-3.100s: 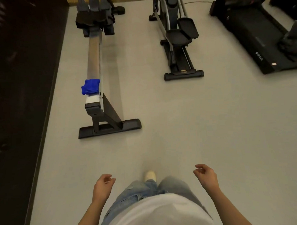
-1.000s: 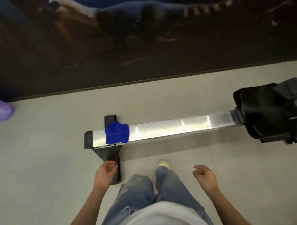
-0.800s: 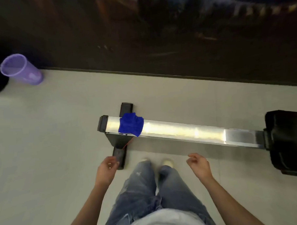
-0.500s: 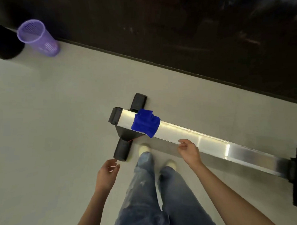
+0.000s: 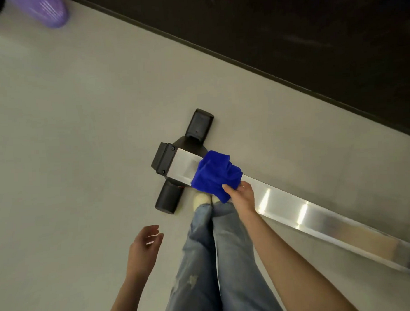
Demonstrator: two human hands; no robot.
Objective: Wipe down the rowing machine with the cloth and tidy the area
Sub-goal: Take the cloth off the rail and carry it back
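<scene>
Nearest the camera, left hand [image 5: 144, 248] hangs loose and half-open, holding nothing, probably just balance. Right hand [image 5: 242, 197] is out over the rail [image 5: 295, 209], fingers pinching the near corner of the blue cloth [image 5: 215, 175]. Cloth sits bunched across the rail top near its capped end, above the black floor foot [image 5: 176, 177], a handy spot to start a full-length wipe. Rail looks untouched, so wiping hasn't begun. Farther off, purple basket [image 5: 45, 10] by the dark wall, blurred.
</scene>
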